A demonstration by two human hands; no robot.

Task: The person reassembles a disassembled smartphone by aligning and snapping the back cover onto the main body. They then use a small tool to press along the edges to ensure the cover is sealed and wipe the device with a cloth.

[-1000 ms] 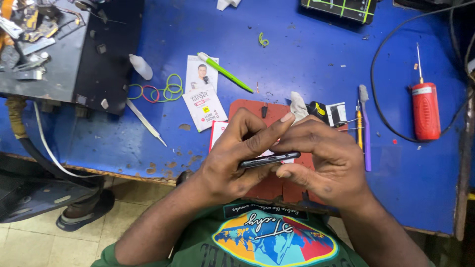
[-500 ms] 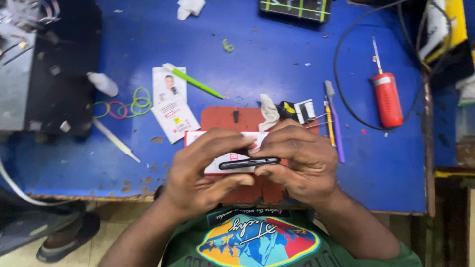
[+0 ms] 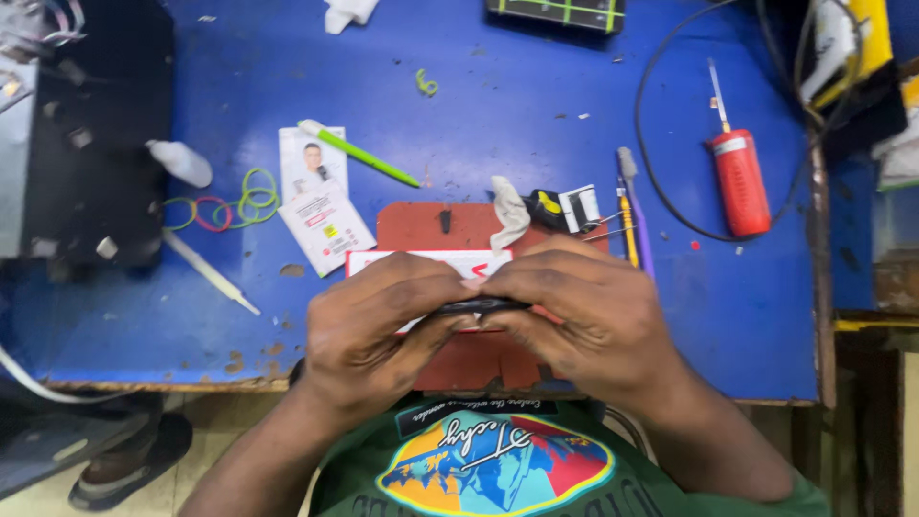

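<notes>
Spreading across the whole view, the blue bench (image 3: 536, 124) carries a dark metal box (image 3: 81, 134) at far left and a red work mat (image 3: 421, 225) at the near edge. Over that mat the left hand (image 3: 378, 321) and right hand (image 3: 584, 316) meet, each grip pinched narrow on a slim dark phone (image 3: 479, 306) held edge-on between thumbs and fingertips, above a white card (image 3: 431, 261). Further right lies a red-handled tool (image 3: 739, 177); left of the mat, coloured rubber bands (image 3: 225, 203). Judging by the thin hold, uneven thumb pressure could flex or drop the phone onto the mat.
</notes>
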